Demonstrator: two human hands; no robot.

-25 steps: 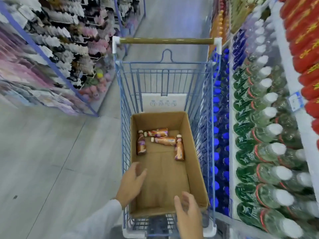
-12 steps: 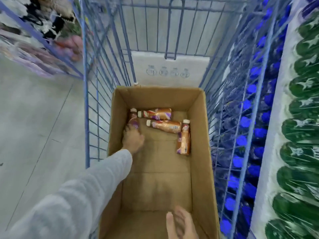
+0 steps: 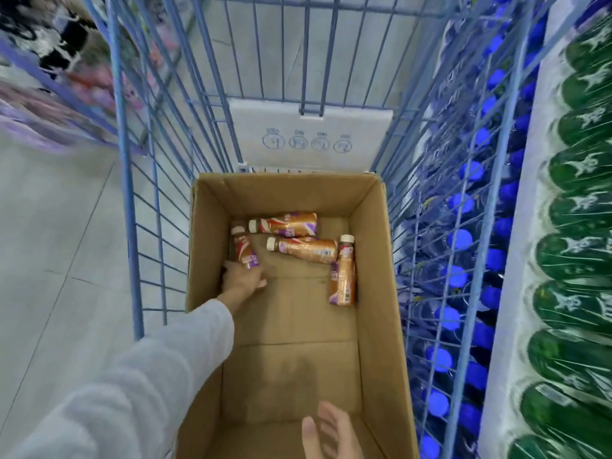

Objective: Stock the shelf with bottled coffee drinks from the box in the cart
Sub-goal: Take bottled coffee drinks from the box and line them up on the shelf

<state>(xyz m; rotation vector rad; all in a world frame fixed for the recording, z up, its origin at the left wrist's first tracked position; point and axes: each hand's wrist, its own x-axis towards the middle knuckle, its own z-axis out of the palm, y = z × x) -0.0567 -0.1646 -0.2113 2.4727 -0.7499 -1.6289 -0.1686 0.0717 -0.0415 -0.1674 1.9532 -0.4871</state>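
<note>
Box (image 3: 377,293) in the cart (image 3: 132,193) is nearly empty, only four bottles (image 3: 303,248) left at the far end. Left hand (image 3: 241,276) closes around one; right hand (image 3: 331,432) hovers open, holding nothing.

Left hand (image 3: 243,278): arm in pale grey sleeve stretched forward, fingers closed around a bottle's base.
Right hand (image 3: 331,433): low, fingers loosely spread, holding nothing.

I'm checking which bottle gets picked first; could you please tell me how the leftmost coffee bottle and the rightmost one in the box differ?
The leftmost bottle has the left hand closed round its base; the rightmost bottle is untouched. The leftmost lies near the box left wall, the rightmost near the right wall. The leftmost is partly hidden by the hand; the rightmost shows whole. Both lie flat, caps pointing away, with matching orange labels.
</note>
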